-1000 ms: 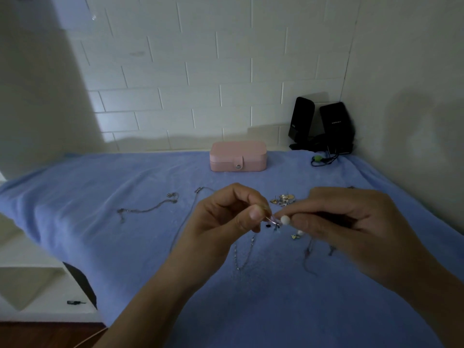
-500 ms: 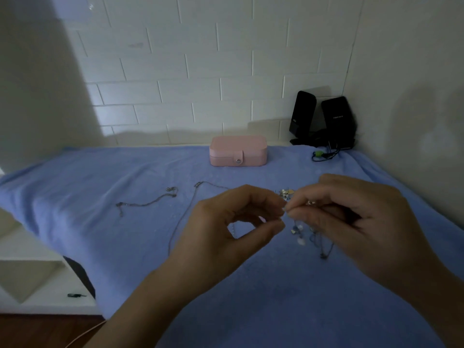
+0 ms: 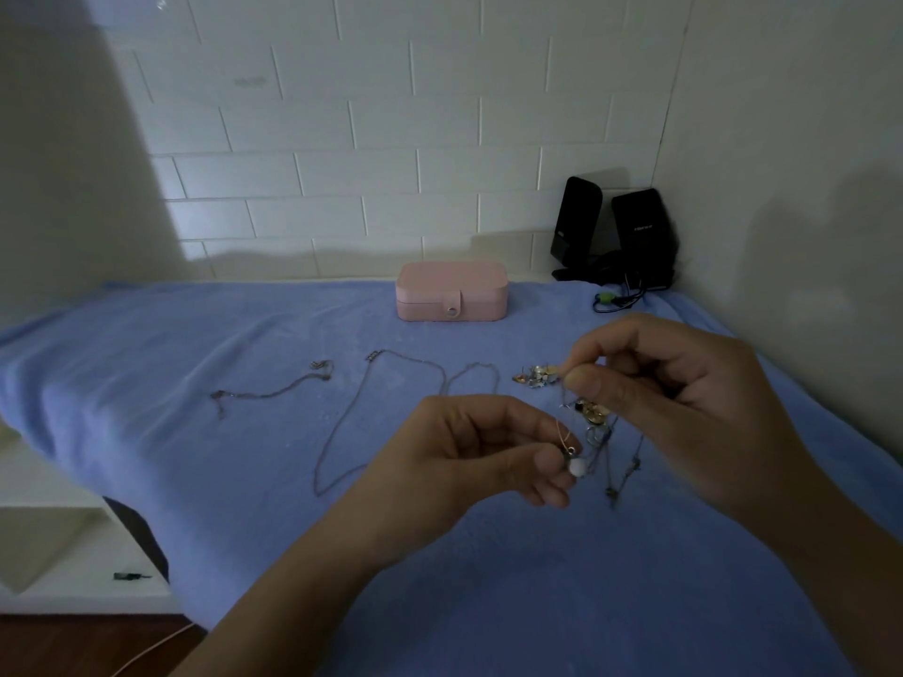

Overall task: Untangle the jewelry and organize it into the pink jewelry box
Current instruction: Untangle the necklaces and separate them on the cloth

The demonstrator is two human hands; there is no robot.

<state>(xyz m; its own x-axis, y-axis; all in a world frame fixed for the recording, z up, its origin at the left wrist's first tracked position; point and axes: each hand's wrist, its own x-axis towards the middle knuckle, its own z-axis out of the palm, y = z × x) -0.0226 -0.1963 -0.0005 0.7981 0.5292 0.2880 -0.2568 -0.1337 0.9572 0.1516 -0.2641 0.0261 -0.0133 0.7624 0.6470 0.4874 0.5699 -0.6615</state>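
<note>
left hand [image 3: 479,456], right hand [image 3: 684,398] pinch one tangle [image 3: 593,417]; one box [image 3: 452,290].

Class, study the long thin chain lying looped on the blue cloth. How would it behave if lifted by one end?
The long thin chain would probably hang limp: it lies in loose curves on the blue cloth. It looks fine, so likely light. It might snag the cloth's nap rather than slide.
</note>
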